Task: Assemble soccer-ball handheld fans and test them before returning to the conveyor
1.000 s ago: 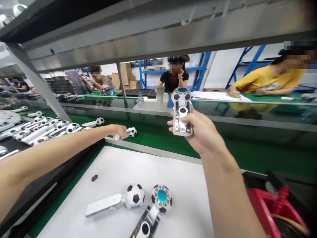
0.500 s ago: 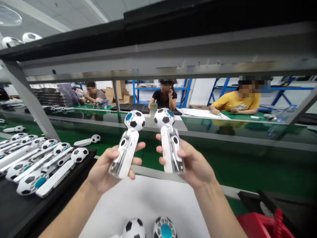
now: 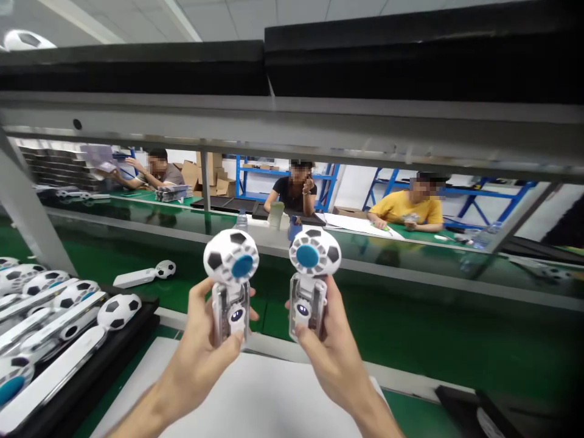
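My left hand (image 3: 203, 347) grips the handle of a football-patterned handheld fan (image 3: 231, 267), held upright with its blue hub facing me and the thumb on a small lit button. My right hand (image 3: 325, 350) holds a second fan of the same kind (image 3: 314, 255) upright beside it, thumb also on its button. The two fans stand a short gap apart above the white mat (image 3: 255, 401). Both handles show their open inner side with a clear casing.
A black tray (image 3: 82, 365) at the left holds several football fans lying flat. One fan (image 3: 141, 275) lies on the green conveyor belt (image 3: 410, 328). Across the belt three people sit at a green table. A grey shelf frame (image 3: 292, 131) spans overhead.
Both hands turned the fans so their blue-hubbed fronts face me and the thumbs moved onto the buttons. The view tilted up, hiding the parts on the mat.
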Motion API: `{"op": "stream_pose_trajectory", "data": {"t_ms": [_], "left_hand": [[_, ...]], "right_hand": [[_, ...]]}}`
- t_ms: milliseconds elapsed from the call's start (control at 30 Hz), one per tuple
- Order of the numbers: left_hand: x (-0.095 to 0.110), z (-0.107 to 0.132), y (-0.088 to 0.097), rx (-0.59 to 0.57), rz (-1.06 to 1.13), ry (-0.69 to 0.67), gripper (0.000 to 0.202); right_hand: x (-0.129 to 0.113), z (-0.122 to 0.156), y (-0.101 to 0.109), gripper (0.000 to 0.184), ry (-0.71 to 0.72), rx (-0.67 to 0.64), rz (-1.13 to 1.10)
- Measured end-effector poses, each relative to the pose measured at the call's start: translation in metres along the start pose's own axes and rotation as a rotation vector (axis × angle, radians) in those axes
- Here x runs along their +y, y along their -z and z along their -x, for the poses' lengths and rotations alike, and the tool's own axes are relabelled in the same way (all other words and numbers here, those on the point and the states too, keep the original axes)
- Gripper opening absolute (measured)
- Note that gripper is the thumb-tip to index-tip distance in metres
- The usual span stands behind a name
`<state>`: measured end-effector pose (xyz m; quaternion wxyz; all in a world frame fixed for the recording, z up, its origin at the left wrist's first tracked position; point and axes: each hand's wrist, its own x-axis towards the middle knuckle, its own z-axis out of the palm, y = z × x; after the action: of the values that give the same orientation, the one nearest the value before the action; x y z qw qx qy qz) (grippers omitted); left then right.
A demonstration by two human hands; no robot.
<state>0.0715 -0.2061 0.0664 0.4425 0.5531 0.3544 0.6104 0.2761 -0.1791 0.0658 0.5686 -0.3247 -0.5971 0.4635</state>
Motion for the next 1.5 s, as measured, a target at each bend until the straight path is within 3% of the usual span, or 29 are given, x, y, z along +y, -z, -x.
{"op": "stream_pose_trajectory", "data": {"t_ms": [67,167,233,333,400,500,800,1067,1500], "left_hand": [[-0.011,0.000,0.000,0.149,-0.267,-0.118,0.050],[-0.018,-0.001,-0.001,0.190,-0.362,-0.093,0.046],[-0.015,-0.001,-0.002,0.153,-0.261,-0.007,0.050],[-0.006,-0.002,-0.002,-0.042,0.061,0.162,0.062],[0.000,-0.002,-0.001,-0.184,0.276,0.253,0.060],[0.004,-0.002,0.001,-0.299,0.434,0.303,0.054],[0.004,-0.001,0.001,-0.292,0.406,0.243,0.063],[0.008,-0.001,-0.004,-0.309,0.475,0.296,0.048],[0.014,0.002,-0.005,-0.267,0.471,0.356,0.044]], "right_hand": [[0.011,0.001,-0.003,0.082,0.097,0.073,0.177],[0.019,0.003,-0.006,0.077,0.117,0.057,0.217],[0.016,0.004,-0.006,0.076,0.057,0.053,0.151],[0.002,0.004,-0.002,0.081,-0.116,-0.016,-0.033],[-0.007,0.003,0.000,0.086,-0.190,-0.099,-0.174],[-0.014,0.002,0.001,0.087,-0.223,-0.176,-0.272],[-0.014,0.005,-0.005,0.081,-0.274,-0.208,-0.250],[-0.013,0.007,-0.008,0.082,-0.294,-0.104,-0.290],[-0.010,0.006,-0.006,0.074,-0.245,-0.180,-0.323]]}}
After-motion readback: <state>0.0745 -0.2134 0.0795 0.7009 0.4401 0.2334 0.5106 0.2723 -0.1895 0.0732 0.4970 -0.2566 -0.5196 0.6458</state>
